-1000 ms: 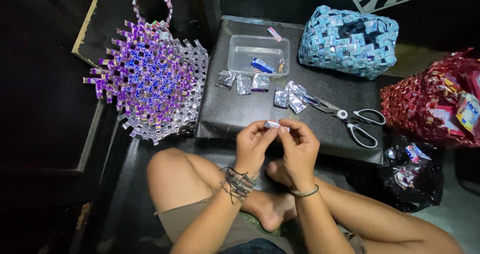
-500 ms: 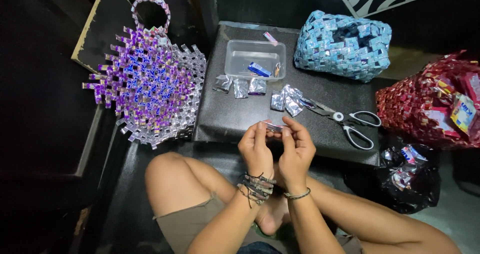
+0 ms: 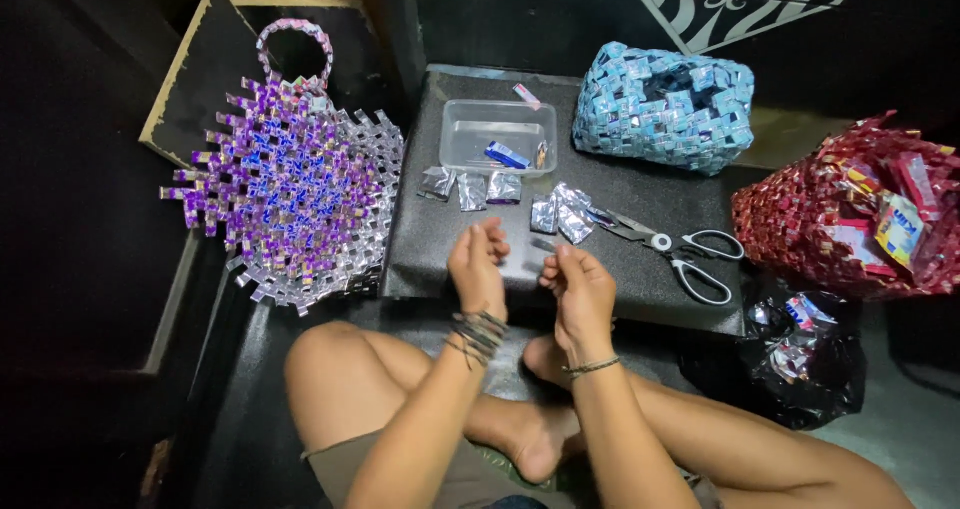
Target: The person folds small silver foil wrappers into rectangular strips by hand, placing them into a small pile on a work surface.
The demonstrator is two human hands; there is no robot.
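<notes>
Folded foil strip spans the gap between both hands, above black surface. Left hand fingers curled, grip unclear. Right hand fingers pinched on strip's end. Scissors lie right of them.

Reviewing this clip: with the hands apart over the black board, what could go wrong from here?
The scissors lie with blades toward the foil pieces, close to the right hand; a reach there might meet the blades. The folded pieces sit loose near the left hand and could be swept off the board. Whether either hand's fingers pinch a strip is too small to tell.
</notes>
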